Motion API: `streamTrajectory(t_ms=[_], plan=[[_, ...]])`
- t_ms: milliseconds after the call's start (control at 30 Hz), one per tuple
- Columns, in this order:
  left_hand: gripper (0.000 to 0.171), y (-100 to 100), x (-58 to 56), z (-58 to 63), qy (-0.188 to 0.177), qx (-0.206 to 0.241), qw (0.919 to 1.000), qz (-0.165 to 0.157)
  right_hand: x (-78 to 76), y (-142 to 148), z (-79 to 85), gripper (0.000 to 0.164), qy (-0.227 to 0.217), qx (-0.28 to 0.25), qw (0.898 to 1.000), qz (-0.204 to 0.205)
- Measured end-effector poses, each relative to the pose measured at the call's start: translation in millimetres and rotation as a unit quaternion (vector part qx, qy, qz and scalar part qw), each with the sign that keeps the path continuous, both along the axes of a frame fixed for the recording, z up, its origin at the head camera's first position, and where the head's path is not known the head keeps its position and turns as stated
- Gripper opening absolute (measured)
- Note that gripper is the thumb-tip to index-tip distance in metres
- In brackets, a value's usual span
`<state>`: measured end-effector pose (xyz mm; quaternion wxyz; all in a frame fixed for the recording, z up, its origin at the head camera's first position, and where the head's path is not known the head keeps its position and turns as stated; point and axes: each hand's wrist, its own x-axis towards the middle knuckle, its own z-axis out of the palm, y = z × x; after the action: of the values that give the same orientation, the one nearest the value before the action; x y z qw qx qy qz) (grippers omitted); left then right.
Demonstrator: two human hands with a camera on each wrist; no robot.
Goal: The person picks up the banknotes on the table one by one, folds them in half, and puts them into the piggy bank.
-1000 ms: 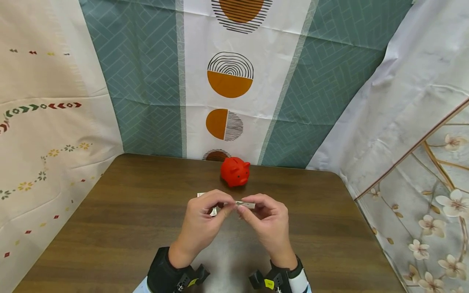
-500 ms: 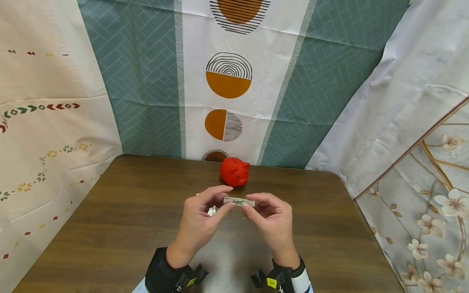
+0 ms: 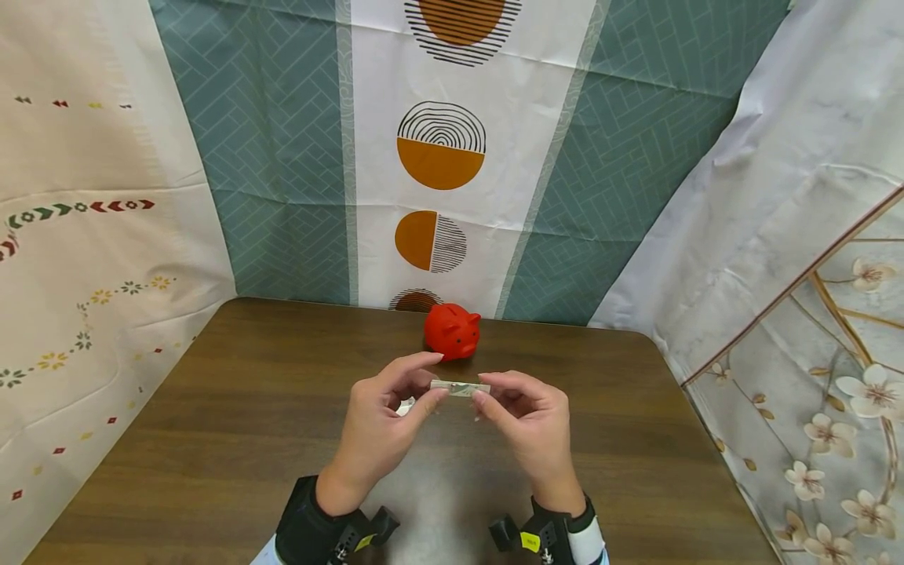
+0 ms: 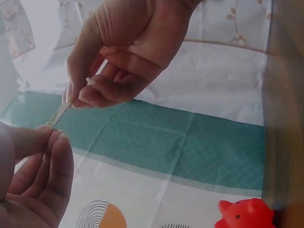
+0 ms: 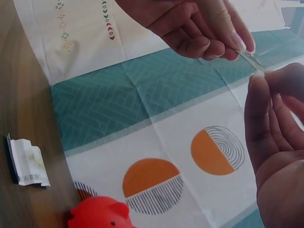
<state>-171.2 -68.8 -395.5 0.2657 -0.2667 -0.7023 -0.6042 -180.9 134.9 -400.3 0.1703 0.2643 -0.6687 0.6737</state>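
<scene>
Currently mid-fold: left hand (image 3: 381, 420) and right hand (image 3: 530, 420) both pinching folded banknote (image 3: 461, 388) ends, just before piggy bank (image 3: 452, 331); not yet inserted.

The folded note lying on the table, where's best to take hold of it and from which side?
Take the folded note by a long edge, coming down from above with a fingertip pinch. It lies flat on the table, so probably only its slightly lifted folded edges offer purchase.

Head view downward; wrist views close, sharing piggy bank (image 3: 453, 331).
</scene>
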Motion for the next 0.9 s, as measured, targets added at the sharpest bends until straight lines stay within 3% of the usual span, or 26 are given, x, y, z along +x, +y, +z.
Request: streamTrajectory(t_ms=[167, 267, 467, 567, 767, 900], plan=[[0.042, -1.9, -1.2, -0.6, -0.004, -0.002, 1.0, 0.004, -0.3, -0.1, 0.3, 0.024, -0.014, 0.002, 1.0, 0.013], [0.031, -2.8, -2.2, -0.9, -0.017, -0.009, 0.9998, -0.001, -1.7, -1.0, -0.8, 0.019, 0.002, -0.016, 0.999, 0.039], [0.014, -5.1, -2.7, 0.6, -0.063, 0.026, 0.9957, -0.062, -3.5, -3.1, -2.6, 0.021, 0.048, -0.064, 0.992, 0.101], [0.013, -5.8, -1.7, 1.4, -0.081, 0.047, 0.9925, -0.079, -2.5, -4.4, -2.0, 0.021, 0.057, -0.067, 0.992, 0.089], [0.021, -5.6, -0.1, 1.5, -0.105, 0.071, 0.9899, -0.065, -0.1, -6.5, -2.1, 0.03, 0.068, -0.046, 0.996, 0.036], [0.014, -4.6, -0.4, 1.5, -0.111, 0.085, 0.9876, -0.072, 0.4, -5.7, -2.0, 0.027, 0.055, -0.043, 0.997, 0.025]])
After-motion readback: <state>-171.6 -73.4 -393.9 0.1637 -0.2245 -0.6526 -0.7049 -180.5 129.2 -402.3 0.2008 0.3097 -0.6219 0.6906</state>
